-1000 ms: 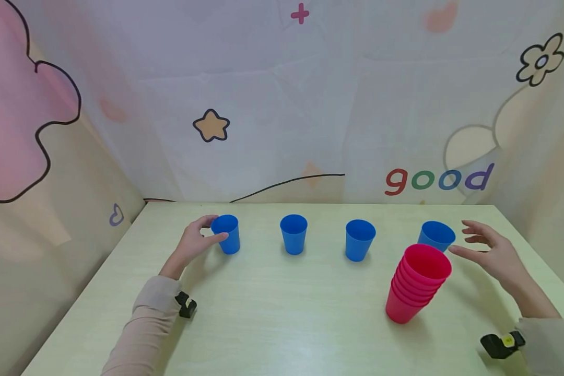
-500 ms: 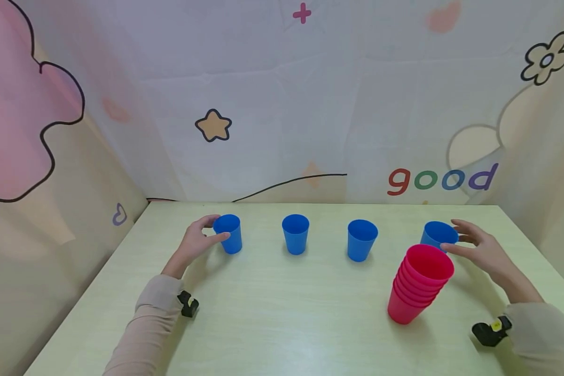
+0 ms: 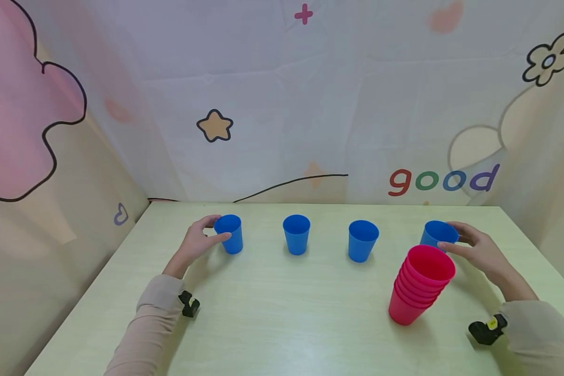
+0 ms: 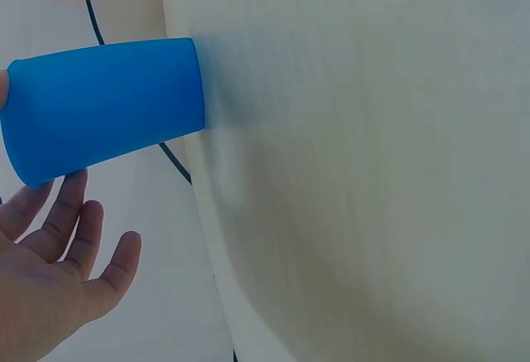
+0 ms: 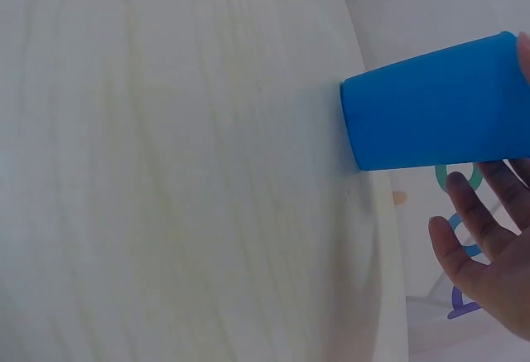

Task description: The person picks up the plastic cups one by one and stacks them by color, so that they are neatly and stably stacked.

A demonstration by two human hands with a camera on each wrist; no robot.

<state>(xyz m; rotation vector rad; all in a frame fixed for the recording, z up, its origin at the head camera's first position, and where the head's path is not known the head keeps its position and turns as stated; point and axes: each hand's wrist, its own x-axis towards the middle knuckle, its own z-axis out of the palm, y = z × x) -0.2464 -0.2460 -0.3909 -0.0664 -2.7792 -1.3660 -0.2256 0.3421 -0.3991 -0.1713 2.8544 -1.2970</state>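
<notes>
Blue plastic cups stand upright in a spaced row along the table's far side. The person's left hand (image 3: pixel 196 244) pinches the leftmost blue cup (image 3: pixel 231 241) near its rim, between thumb and fingers. In the left wrist view, that same cup (image 4: pixel 108 109) has its base on the table. The right hand (image 3: pixel 481 255) holds the rightmost blue cup (image 3: pixel 430 238) by its upper part, thumb in front and fingers behind. The right wrist view has this cup (image 5: pixel 431 113) with its base on the tabletop. A stack of pink-red cups (image 3: pixel 411 300) hides its lower front in the head view.
Two more blue cups, one left of centre (image 3: pixel 296 237) and one right of centre (image 3: pixel 362 244), stand between the hands. The pale table (image 3: pixel 282 313) meets a printed cloth backdrop (image 3: pixel 282 130) at its back edge. Cloth also hangs along both sides.
The right hand has moved left to the rightmost blue cup and taken hold of its upper part. The left hand keeps its hold on the leftmost cup. The head view has shifted slightly.
</notes>
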